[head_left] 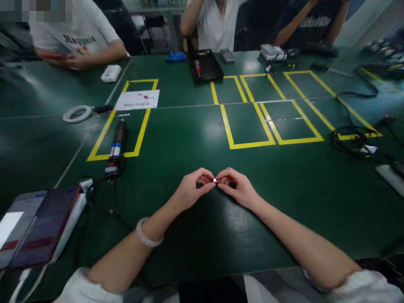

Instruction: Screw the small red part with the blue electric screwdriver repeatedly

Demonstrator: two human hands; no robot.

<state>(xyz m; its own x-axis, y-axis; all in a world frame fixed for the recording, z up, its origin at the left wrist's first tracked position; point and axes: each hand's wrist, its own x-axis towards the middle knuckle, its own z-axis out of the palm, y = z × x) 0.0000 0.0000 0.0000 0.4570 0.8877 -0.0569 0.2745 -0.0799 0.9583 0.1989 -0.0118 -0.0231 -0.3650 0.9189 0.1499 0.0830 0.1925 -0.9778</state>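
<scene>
- dark lettering is printed across the white shirt point(94, 25) at far left, too blurred to be read with certainty.
- pale lettering is borne by the dark shirt point(311, 31) at far right; it cannot be read either.
- a line of characters and a red mark are carried by the one white card point(137, 100), illegible from here.
- the one black tool point(116, 147) is banded with blue and white.
- one small red-and-white piece point(217, 180) is held just above the near middle of the green table point(189, 139); whether it is made of one part or two cannot be told.
- its white end is pinched by the left hand point(191, 190), thumb and fingertips nearly together.
- its red end is pinched likewise by the right hand point(241, 190).
- one pale bracelet point(141, 237) is worn on the left wrist.
- one red-handled screwdriver point(197, 67) is held in one black tray point(211, 67).
- three people point(217, 25) are seen across the table.
</scene>
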